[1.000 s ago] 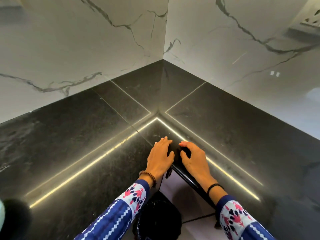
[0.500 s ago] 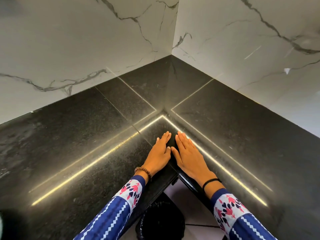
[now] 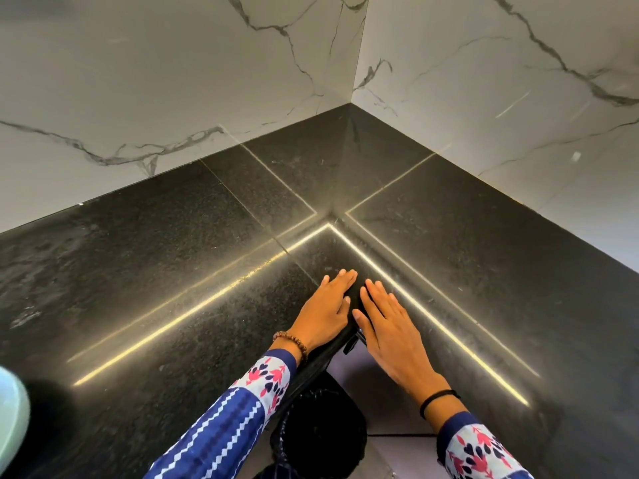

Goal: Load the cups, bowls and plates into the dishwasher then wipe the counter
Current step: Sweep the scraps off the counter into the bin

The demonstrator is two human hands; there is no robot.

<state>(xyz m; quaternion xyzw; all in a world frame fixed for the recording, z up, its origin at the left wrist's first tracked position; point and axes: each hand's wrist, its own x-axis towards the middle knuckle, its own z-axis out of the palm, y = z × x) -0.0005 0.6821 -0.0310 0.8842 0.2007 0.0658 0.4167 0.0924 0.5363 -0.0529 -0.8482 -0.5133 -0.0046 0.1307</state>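
The black stone counter [image 3: 166,271] forms an L-shaped corner below me. My left hand [image 3: 326,307] lies flat on it at the inner corner, fingers straight and together. Beside it my right hand [image 3: 389,326] also rests flat with straight fingers, a narrow gap apart from the left. Neither hand holds anything. No cups, bowls, plates, cloth or dishwasher show in this view.
White marble walls [image 3: 173,81] close the counter at the back and right. A black bin [image 3: 321,433] stands on the floor below the inner corner. A pale rounded object [image 3: 12,413] pokes in at the lower left edge. Light strips reflect across the stone.
Both hands went from curled at the counter's inner edge to lying flat with straight fingers. The view has tilted slightly, bringing the wall corner further right.
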